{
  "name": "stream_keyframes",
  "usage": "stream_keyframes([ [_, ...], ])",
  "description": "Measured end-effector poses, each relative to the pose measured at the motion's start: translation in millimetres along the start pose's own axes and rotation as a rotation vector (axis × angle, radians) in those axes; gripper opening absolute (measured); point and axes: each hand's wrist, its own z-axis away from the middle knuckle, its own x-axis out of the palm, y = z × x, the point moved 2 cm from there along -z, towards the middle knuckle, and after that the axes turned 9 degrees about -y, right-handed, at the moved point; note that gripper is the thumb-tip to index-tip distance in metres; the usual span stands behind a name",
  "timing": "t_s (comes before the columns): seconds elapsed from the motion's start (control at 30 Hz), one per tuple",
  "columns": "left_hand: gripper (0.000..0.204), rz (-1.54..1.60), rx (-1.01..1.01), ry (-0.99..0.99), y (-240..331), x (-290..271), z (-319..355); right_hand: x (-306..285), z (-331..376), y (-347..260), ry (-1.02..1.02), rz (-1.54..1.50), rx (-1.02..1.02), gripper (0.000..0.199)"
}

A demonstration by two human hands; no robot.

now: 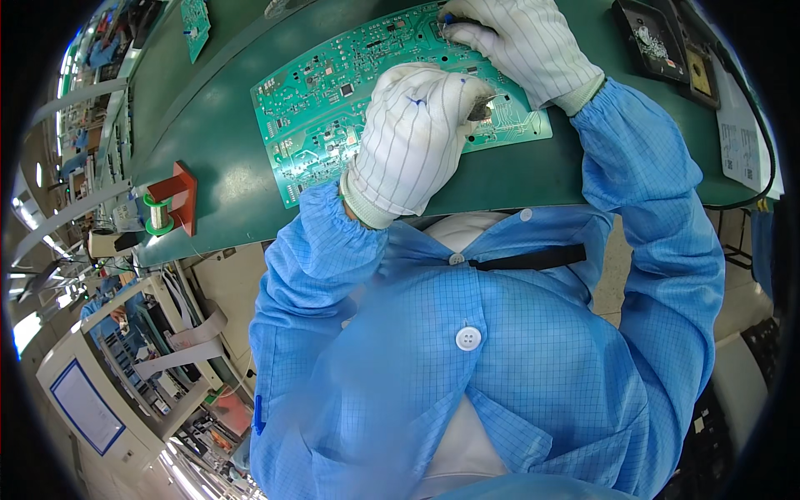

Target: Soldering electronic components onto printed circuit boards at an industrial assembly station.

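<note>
A large green circuit board point(312, 100) lies tilted across the workbench, dotted with small components. My left hand point(408, 142), in a white striped glove, is closed over the board's near middle. A small dark, metallic-looking piece shows at its fingertips point(481, 109); its kind cannot be made out. My right hand point(525, 50), gloved the same way, is bent over the board's far right part with its fingers drawn together. A tiny blue spot shows by those fingertips, and whatever they grip is hidden.
A solder wire spool point(158, 215) on a red-brown stand point(179, 196) is at the bench's left. A smaller green board point(195, 29) lies far left. At the far right are a black tray point(637, 42) with small parts, a sponge holder point(702, 75), a black cable and white paper point(740, 142).
</note>
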Motion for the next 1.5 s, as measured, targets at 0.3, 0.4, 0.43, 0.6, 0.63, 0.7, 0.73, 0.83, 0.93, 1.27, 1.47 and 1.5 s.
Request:
stream_keyframes([
  [0.3, 0.03, -0.08, 0.012, -0.003, -1, -4, -7, -8, 7, -4, 0.082, -0.048, 0.047, 0.025],
  [0.4, 0.027, -0.113, 0.026, -0.058, -1, -2, -6, -42, 20, -19, 0.309, -0.447, 0.213, 0.025],
  [0.43, 0.027, -0.084, -0.026, -0.055, 1, -2, -2, -38, 43, 8, 0.359, -0.195, -0.005, 0.022],
  [0.6, 0.026, 0.023, -0.03, 0.014, 10, 7, 4, -68, 145, 67, 0.81, -0.712, 0.785, 0.037],
  [0.63, 0.026, 0.011, -0.041, 0.015, 14, 4, 6, -78, 153, 82, 0.901, -0.782, 0.748, 0.035],
  [0.7, 0.026, 0.113, -0.1, 0.012, 16, 3, 13, -94, 167, 108, 0.991, -0.851, 0.713, 0.039],
  [0.73, 0.026, 0.111, -0.101, 0.01, 20, -4, 13, -104, 173, 119, 0.782, -0.362, 0.85, 0.042],
  [0.83, 0.035, 0.612, -0.256, 0.234, 31, -29, 15, -123, 206, 177, 0.318, 0.579, 0.966, 0.056],
  [0.93, 0.024, 0.677, -0.222, 0.165, 15, -47, 34, -131, 178, 164, 0.102, 0.723, 0.932, 0.051],
  [1.27, 0.023, 0.55, -0.648, -0.233, -3, -80, 26, -120, 198, 72, 0.75, 0.216, 0.653, 0.027],
  [1.47, 0.013, 0.517, -0.705, -0.144, -17, -54, 9, -38, 138, -35, 0.515, -0.694, 0.453, 0.017],
  [1.5, 0.012, 0.323, -0.547, -0.11, -18, -51, 9, -40, 133, -41, 0.435, -0.6, 0.479, 0.017],
])
